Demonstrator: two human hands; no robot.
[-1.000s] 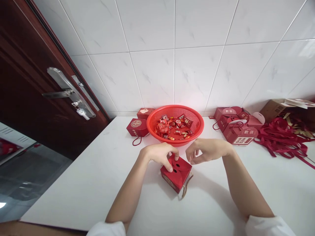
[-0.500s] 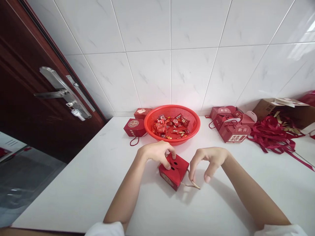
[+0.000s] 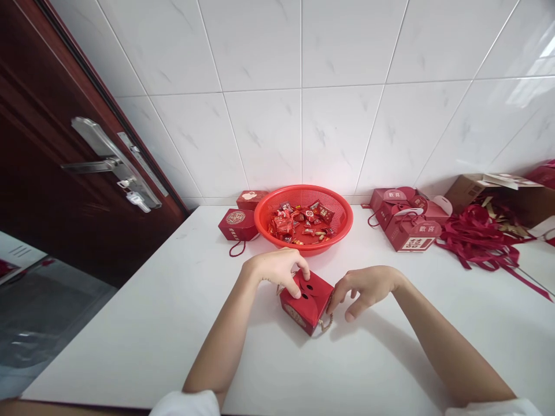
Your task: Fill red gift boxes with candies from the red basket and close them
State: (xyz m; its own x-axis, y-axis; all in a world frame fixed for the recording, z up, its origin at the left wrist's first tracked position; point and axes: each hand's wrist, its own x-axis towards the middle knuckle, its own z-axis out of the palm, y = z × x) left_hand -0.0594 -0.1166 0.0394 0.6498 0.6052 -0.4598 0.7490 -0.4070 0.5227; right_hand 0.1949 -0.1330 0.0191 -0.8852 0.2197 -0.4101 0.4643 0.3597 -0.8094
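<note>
A small red gift box (image 3: 317, 294) with two dark holes in its top lies on the white table. My left hand (image 3: 281, 269) rests over its far left part, thumb and fingers pressed on the top. A beige cord handle (image 3: 326, 325) loops out from the box's right side, and a bit of cord shows at the left side too. At that right side is my right hand (image 3: 366, 290), its fingertips at the cord and box edge. Its thumb stands apart from the fingers, with nothing visibly gripped.
Behind the box stands a red plastic basket (image 3: 303, 249) of wrapped sweets. Two closed red boxes (image 3: 238, 225) sit left of it. Several red boxes (image 3: 411, 228), a heap of red ribbon (image 3: 477, 240) and a cardboard box (image 3: 515, 199) are at the right. A tiled wall (image 3: 342, 133) borders the table.
My right hand has moved left to the box's side, and the cord loop there has shifted in closer to the box. My left hand stays on the box.
</note>
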